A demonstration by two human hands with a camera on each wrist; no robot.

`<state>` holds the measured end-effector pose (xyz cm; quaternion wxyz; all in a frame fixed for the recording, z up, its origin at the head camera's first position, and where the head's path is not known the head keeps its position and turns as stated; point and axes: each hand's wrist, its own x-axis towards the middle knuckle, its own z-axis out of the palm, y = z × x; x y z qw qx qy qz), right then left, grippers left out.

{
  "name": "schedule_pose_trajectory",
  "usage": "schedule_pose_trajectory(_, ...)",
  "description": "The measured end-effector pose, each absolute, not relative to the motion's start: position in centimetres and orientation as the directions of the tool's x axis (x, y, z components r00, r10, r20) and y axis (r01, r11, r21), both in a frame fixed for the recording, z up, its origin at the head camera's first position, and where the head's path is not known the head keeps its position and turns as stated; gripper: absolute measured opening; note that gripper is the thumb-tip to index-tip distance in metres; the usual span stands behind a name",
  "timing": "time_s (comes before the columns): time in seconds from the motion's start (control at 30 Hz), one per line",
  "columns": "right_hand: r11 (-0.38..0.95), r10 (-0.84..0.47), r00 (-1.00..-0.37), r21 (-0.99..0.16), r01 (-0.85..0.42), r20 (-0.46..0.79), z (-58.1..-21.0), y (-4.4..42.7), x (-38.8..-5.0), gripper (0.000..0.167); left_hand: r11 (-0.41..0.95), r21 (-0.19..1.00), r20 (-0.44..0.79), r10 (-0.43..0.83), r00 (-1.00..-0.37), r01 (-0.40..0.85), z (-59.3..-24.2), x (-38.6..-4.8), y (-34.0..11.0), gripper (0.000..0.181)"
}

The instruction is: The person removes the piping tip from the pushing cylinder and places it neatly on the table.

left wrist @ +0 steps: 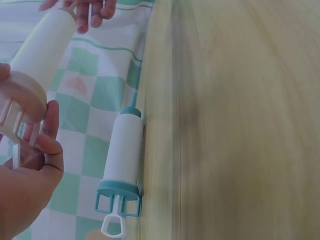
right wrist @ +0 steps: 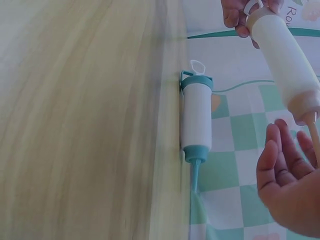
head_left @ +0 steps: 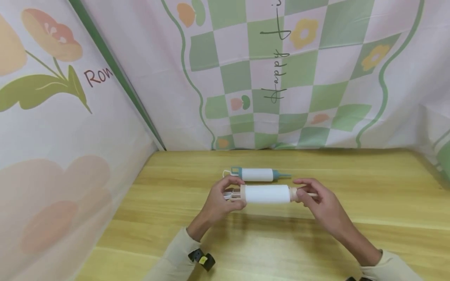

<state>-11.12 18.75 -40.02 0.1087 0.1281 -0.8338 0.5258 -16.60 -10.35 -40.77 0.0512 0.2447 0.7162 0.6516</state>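
Observation:
A white cylinder with beige end caps (head_left: 267,194) is held level above the table between both hands. The left hand (head_left: 219,199) grips its handle end, thumb and fingers around the beige cap and pale handle; the left wrist view shows this hand (left wrist: 32,165) at the cap. At the nozzle end, the right hand (head_left: 321,203) pinches the beige tip with thumb and fingers. In the right wrist view the fingers of this hand (right wrist: 287,165) lie beside the thin beige nozzle (right wrist: 314,135).
A similar white cylinder with teal caps (head_left: 257,175) lies on the wooden table (head_left: 175,168) just behind the held one, its thin nozzle pointing right and its white loop handle left. Patterned cloth (head_left: 232,78) hangs behind the table and at its left side.

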Motion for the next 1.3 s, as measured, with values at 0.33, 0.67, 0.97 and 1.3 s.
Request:
schedule_pose_trajectory(0.33, 0.381, -0.105, -0.970, -0.892, -0.244, 0.220, -39.85, 19.11, -11.33, 0.025, 0.063, 0.952, 0.247, 0.421, -0.873, 0.299, -40.67, -16.56, -10.36, 0.044)
schedule_pose_trajectory(0.67, 0.359, -0.133, -0.951, -0.881, -0.308, 0.278, -39.80, 19.05, -11.06, 0.022, 0.056, 0.958, 0.233, 0.424, -0.875, 0.283, -40.45, -16.45, -10.45, 0.044)
schedule_pose_trajectory(0.97, 0.298, -0.172, -0.907, -0.857, -0.419, 0.384, -40.07, 19.11, -11.28, 0.026, 0.049, 0.957, 0.238, 0.427, -0.873, 0.285, -40.75, -16.63, -10.54, 0.045)
schedule_pose_trajectory(1.3, 0.279, -0.187, -0.909, -0.867, -0.413, 0.373, -40.12, 19.19, -11.32, 0.037, 0.047, 0.961, 0.226, 0.427, -0.876, 0.271, -40.61, -16.53, -10.55, 0.044)
